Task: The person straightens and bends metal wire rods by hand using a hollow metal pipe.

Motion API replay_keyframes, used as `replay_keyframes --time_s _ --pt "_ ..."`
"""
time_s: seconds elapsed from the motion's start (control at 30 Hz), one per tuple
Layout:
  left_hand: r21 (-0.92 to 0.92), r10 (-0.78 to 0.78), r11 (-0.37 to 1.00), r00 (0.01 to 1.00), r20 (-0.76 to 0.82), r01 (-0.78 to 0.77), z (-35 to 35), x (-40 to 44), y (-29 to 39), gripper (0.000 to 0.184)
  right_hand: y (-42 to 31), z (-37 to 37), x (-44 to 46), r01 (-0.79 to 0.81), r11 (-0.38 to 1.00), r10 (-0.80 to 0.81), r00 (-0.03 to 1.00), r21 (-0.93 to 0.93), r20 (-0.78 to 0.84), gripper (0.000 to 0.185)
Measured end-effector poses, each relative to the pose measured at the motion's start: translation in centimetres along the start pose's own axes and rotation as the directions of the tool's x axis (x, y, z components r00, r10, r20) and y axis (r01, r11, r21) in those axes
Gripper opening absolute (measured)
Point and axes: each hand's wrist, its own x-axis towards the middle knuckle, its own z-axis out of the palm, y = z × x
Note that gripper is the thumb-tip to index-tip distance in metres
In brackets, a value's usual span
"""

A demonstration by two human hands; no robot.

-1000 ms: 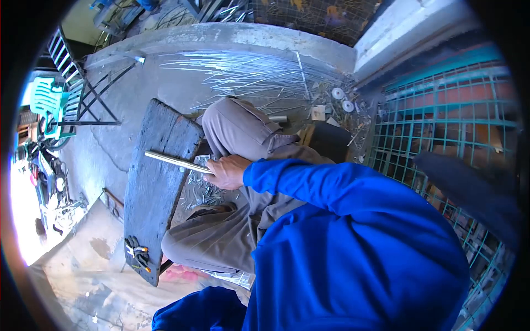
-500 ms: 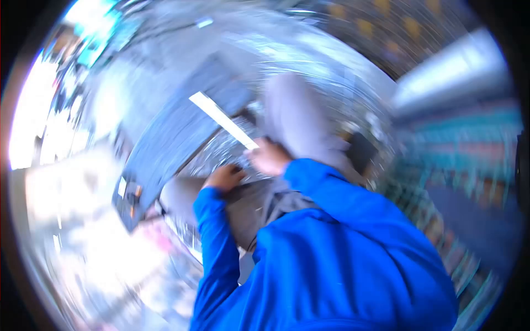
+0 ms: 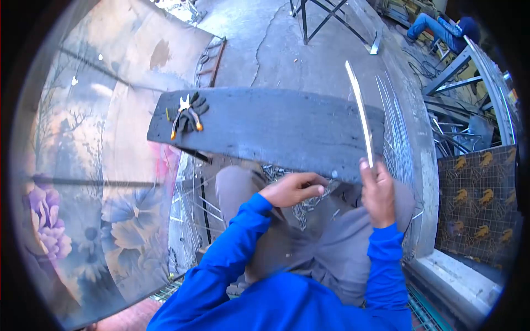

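My right hand [image 3: 378, 194] is closed around the lower end of a thin, bright flat strip [image 3: 360, 113], which looks like metal. The strip points up and away, above the right end of a dark bench [image 3: 265, 121]. My left hand [image 3: 295, 188] hovers over my lap by the bench's near edge, fingers loosely bent and the thumb a little apart, with nothing visible in it. On the bench's left end, pliers [image 3: 185, 113] with orange-tipped handles lie on a dark glove [image 3: 194, 117].
Long thin metal rods [image 3: 395, 127] lie on the floor to the right of the bench. A flower-printed sheet [image 3: 127, 220] hangs at the left. Another person [image 3: 441, 32] sits at the far right, near a metal frame [image 3: 469, 66]. A dark metal stand [image 3: 328, 19] stands beyond the bench.
The view has swung round and is sharper now. My hands have moved apart, and the strip, still in my right hand, has turned to point more upright.
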Motion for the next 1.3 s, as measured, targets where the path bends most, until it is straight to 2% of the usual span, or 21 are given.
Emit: replay_keyframes --time_s 0.07,0.2,0.3,0.33,0.37,0.43,0.5,0.53,0.57,0.63,0.73,0.77,0.83,0.9,0.97,1.03,1.07,1.13,1.2,1.27,1.3 --pt "-0.07 0.008 0.997 0.994 -0.105 -0.015 -4.2 2.0 0.5 0.033 -4.0 -0.2 4.4 -0.018 1.0 0.018 1.0 0.011 -0.004 0.03" --pt "0.038 0.018 0.999 0.959 -0.284 -0.007 -14.5 7.9 4.0 0.032 -5.9 0.3 11.4 -0.014 0.997 0.018 0.999 0.074 -0.051 0.033" --pt "0.243 0.014 0.966 0.925 -0.379 0.085 -22.4 15.6 2.6 0.03 -4.2 0.2 12.6 -0.117 0.992 0.122 0.985 0.043 -0.118 0.03" --pt "0.319 0.005 0.938 0.915 -0.402 0.135 -24.6 18.5 1.6 0.031 -4.6 0.0 12.5 -0.196 0.967 0.214 0.972 0.162 -0.1 0.03" --pt "0.419 -0.002 0.893 0.93 -0.367 0.168 -27.0 21.8 -0.7 0.029 -5.1 -0.4 12.6 -0.266 0.925 0.296 0.953 0.272 -0.073 0.03" --pt "0.605 -0.059 0.766 0.961 -0.271 0.218 -30.4 27.8 -6.3 0.026 -4.6 -1.6 13.3 -0.313 0.893 0.359 0.928 0.324 -0.095 0.038" --pt "0.794 -0.2 0.569 0.973 -0.117 0.212 -32.6 32.6 -12.6 0.022 -4.1 -2.0 14.2 -0.197 0.817 0.321 0.936 0.542 -0.143 0.038" --pt "0.878 -0.291 0.45 0.956 -0.028 0.163 -33.3 34.2 -15.9 0.021 -4.2 -2.2 14.6 -0.161 0.798 0.328 0.925 0.581 -0.194 0.035" --pt "0.875 -0.309 0.454 0.951 -0.021 0.168 -33.0 35.0 -18.6 0.021 -5.3 -3.4 15.3 -0.274 0.722 0.358 0.934 0.636 -0.004 0.042" --pt "0.956 -0.49 0.23 0.87 -0.049 0.184 -32.1 37.3 -22.7 0.017 -5.3 -3.9 16.6 -0.266 0.69 0.37 0.929 0.673 -0.013 0.039" --pt "0.976 -0.545 0.208 0.822 0.164 -0.057 -30.7 38.9 -27.7 0.019 -5.4 -4.3 17.9 -0.265 0.66 0.421 0.905 0.703 -0.054 0.035" --pt "0.976 -0.554 0.212 0.815 0.167 -0.056 -30.2 39.2 -29.4 0.019 -5.4 -4.5 18.2 -0.279 0.66 0.465 0.881 0.698 -0.087 0.035" --pt "0.934 -0.395 0.284 0.861 0.321 -0.218 -28.4 39.7 -32.1 0.022 -5.5 -4.2 18.6 -0.315 0.681 0.518 0.845 0.661 -0.131 0.036" --pt "0.937 -0.41 0.236 0.848 0.335 -0.256 -26.4 40.3 -33.8 0.02 -5.9 -4.2 18.7 -0.379 0.696 0.586 0.791 0.61 -0.177 0.036" --pt "0.945 -0.423 0.167 0.845 0.328 -0.283 -26.2 40.1 -33.8 0.019 -5.5 -4.7 18.4 -0.385 0.689 0.563 0.818 0.614 -0.117 0.036" --pt "0.918 -0.455 0.083 0.805 0.382 -0.389 -26.0 40.5 -32.6 0.018 -5.6 -5.0 18.2 -0.369 0.695 0.529 0.844 0.618 -0.091 0.036" --pt "0.916 -0.45 0.084 0.805 0.386 -0.392 -26.5 40.9 -31.8 0.018 -5.6 -5.4 17.9 -0.356 0.699 0.496 0.866 0.62 -0.061 0.035" --pt "0.962 -0.344 0.045 0.9 0.267 -0.269 -28.9 42.1 -27.8 0.018 -5.9 -5.5 17.2 -0.336 0.701 0.464 0.885 0.629 -0.044 0.035" --pt "0.993 -0.221 0.066 0.969 0.108 -0.095 -30.7 41.9 -20.0 0.017 -5.5 -5.4 16.4 -0.301 0.632 0.427 0.904 0.714 0.003 0.036" --pt "0.999 -0.06 0.031 0.998 -0.013 0.015 -33.5 40.3 -13.6 0.016 -5.4 -5.4 15.5 -0.267 0.562 0.369 0.928 0.783 0.052 0.036" --pt "0.997 -0.029 -0.019 0.997 -0.069 0.068 -34.8 38.7 -9.8 0.02 -5.5 -5.4 15.0 -0.287 0.583 0.354 0.932 0.76 0.08 0.039"
